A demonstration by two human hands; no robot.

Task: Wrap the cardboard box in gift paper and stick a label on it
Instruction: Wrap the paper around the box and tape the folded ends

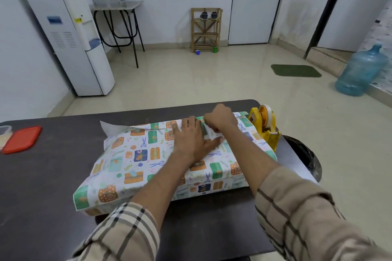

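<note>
A flat box covered in white gift paper [135,165] with green, orange and blue gift prints lies on the dark table [42,176]. My left hand [191,140] lies flat on the top of the paper, fingers spread, pressing it down. My right hand [220,121] is at the far edge of the box, fingers curled and pinching the paper's overlapping edge. A white flap of the paper [112,128] sticks up at the far left corner. Whether tape is under my right fingers is hidden.
A yellow tape dispenser [265,127] stands just right of the box at the table's far right corner. A red lid [22,139] and a clear container [4,131] sit at the far left. A black bin [305,154] is beside the table's right edge.
</note>
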